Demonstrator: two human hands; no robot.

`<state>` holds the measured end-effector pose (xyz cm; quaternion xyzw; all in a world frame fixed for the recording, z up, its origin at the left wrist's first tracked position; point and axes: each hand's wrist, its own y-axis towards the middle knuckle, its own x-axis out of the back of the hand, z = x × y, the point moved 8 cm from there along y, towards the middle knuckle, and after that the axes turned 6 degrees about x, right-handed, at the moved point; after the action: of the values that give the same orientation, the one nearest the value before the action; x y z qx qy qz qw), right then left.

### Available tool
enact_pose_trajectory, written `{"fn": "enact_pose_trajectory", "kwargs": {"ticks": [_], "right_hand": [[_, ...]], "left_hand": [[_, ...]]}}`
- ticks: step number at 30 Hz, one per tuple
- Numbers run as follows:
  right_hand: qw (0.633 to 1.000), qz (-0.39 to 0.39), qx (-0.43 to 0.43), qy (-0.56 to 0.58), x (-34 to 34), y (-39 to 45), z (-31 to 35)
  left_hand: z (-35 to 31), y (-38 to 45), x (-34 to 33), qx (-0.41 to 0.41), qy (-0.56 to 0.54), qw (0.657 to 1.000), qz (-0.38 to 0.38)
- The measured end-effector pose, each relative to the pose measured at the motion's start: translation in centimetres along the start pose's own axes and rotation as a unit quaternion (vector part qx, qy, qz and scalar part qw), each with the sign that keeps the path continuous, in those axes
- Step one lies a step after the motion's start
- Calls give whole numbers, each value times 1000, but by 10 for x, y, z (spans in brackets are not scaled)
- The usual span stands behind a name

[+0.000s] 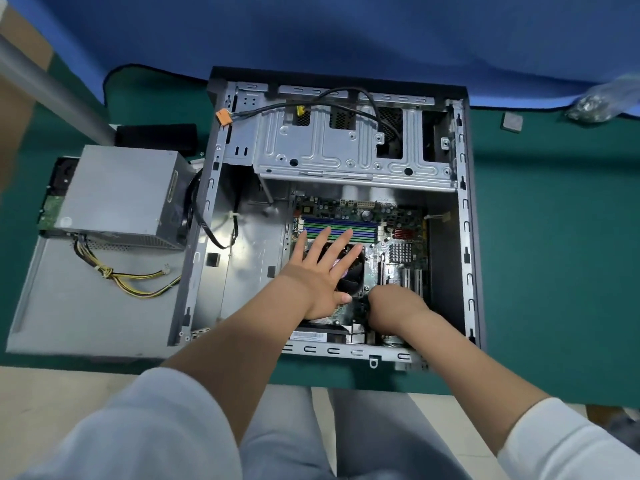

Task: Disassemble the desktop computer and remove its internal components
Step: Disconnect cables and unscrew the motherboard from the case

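Green matting (554,237) carries the opened computer case (465,216), where the left hand (318,271) lies flat with fingers spread on the cooler fan (353,271), the right hand (394,306) curls beside it, its grip hidden, and the power supply (121,192) sits outside to the left.

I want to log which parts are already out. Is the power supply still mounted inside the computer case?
No. The power supply sits outside the computer case, to its left on the removed side panel, with its yellow and black cables trailing loose.
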<state>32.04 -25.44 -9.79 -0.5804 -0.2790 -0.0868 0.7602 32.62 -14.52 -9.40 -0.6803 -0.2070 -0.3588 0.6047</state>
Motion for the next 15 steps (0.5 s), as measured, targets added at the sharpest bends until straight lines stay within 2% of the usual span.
{"fn": "enact_pose_trajectory", "kwargs": {"ticks": [4,11,15], "right_hand": [[1000,-2,5,-2,-2,2,0],[999,17,-40,3,-5,2,-6],[996,43,-59,-41,-7,4,-2]], "left_hand": [[1,0,0,9,0,1000,3],[1,-1,2,1,9,1000,-6],[0,0,2,-13,6,1000,-12]]}}
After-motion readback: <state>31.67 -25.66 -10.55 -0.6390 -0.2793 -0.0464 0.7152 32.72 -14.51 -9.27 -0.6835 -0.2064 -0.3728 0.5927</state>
